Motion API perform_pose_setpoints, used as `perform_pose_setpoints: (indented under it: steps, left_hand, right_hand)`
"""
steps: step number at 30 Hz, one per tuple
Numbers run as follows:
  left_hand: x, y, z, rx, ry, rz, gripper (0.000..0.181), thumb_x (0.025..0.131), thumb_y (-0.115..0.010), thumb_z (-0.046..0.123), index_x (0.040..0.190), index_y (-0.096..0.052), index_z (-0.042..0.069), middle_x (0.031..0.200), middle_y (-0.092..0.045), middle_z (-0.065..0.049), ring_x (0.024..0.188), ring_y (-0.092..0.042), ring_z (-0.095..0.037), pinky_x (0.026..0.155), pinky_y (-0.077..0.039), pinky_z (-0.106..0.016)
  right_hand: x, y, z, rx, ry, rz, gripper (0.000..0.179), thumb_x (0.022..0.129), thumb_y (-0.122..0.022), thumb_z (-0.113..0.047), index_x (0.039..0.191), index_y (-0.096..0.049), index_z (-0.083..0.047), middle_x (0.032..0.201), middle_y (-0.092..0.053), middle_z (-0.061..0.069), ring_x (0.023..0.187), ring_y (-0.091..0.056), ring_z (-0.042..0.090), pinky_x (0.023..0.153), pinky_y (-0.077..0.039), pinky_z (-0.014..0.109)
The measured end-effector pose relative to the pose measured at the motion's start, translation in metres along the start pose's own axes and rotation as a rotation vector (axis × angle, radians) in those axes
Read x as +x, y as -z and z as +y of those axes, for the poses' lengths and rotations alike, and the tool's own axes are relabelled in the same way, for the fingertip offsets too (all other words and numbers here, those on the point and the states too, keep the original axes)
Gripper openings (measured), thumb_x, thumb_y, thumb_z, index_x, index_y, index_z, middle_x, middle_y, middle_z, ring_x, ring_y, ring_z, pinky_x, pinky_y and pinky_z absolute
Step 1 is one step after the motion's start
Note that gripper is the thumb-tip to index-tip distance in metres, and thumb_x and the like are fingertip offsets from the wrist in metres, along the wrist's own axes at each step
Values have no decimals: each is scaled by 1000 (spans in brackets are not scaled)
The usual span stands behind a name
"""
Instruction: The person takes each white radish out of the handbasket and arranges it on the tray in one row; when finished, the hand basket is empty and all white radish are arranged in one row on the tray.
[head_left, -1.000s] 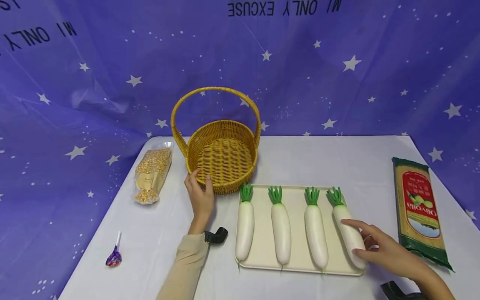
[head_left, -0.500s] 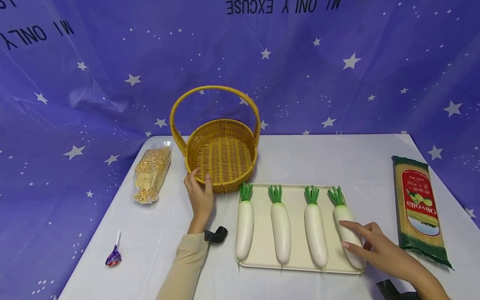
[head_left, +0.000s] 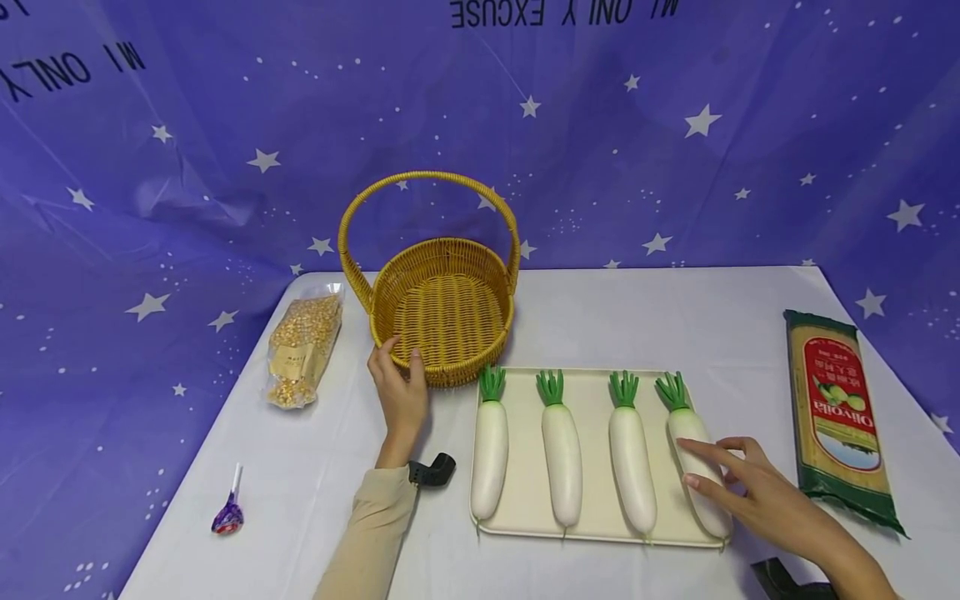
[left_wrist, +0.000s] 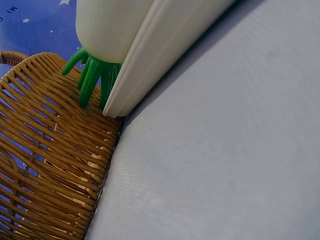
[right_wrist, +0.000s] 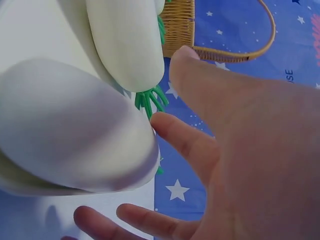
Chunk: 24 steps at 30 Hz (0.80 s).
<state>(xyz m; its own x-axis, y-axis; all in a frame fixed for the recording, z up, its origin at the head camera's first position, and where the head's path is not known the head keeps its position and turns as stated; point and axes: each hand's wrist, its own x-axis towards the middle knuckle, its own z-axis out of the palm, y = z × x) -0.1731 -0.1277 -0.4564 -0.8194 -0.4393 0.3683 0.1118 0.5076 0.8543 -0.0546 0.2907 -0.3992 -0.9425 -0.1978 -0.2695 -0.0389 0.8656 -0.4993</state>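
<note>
Four-fingered detail aside, my left hand (head_left: 401, 398) holds the near-left rim of a yellow wicker basket (head_left: 450, 367), its fingertips over the edge; the left wrist view shows the basket's woven wall (left_wrist: 45, 165) but no fingers. Several white radishes with green tops lie side by side on a cream tray (head_left: 525, 521). Above the rightmost radish (head_left: 690, 427) is my right hand (head_left: 761, 492), thumb and index finger reaching across it. In the right wrist view its fingers are spread, with a radish (right_wrist: 75, 125) beside them; whether they touch it I cannot tell.
A bag of corn kernels (head_left: 303, 346) lies left of the basket, with a lollipop (head_left: 228, 512) nearer the front. At the right edge lies a packet of spaghetti (head_left: 840, 417). A purple starry cloth (head_left: 600, 167) hangs behind the white table (head_left: 600, 312).
My right hand has shifted slightly left, and its thumb has moved up across the rightmost radish. My left hand stays at the basket rim. The radishes keep nearly the same places.
</note>
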Motion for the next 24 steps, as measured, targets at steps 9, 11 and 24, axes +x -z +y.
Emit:
perform_pose_setpoints:
  steps: [9, 11, 24]
  left_hand:
    - [0, 0, -1, 1, -1, 2, 40, 92, -44, 33, 127, -38, 13, 135, -28, -18, 126, -34, -36, 101, -30, -50]
    - [0, 0, 0, 0, -2, -3, 41, 92, -44, 33, 127, -38, 13, 135, -27, -18, 126, -33, -36, 101, -30, -50]
    - [-1, 4, 6, 86, 9, -1, 50, 92, -42, 38, 133, -32, 12, 140, -22, -20, 129, -29, -36, 101, -29, -50]
  right_hand:
    - [-2, 1, -3, -36, 36, 31, 59, 85, -54, -48, 137, -39, -24, 130, -27, 32, 97, -53, 43, 65, -46, 54]
    - [-2, 2, -6, -46, 37, 59, 61, 84, -55, -48, 137, -38, -22, 131, -27, 33, 99, -51, 49, 65, -44, 59]
    - [11, 12, -46, 80, 155, 579, 60, 84, -62, -28, 137, -39, -12, 137, -38, 22, 125, -34, 44, 87, -30, 65]
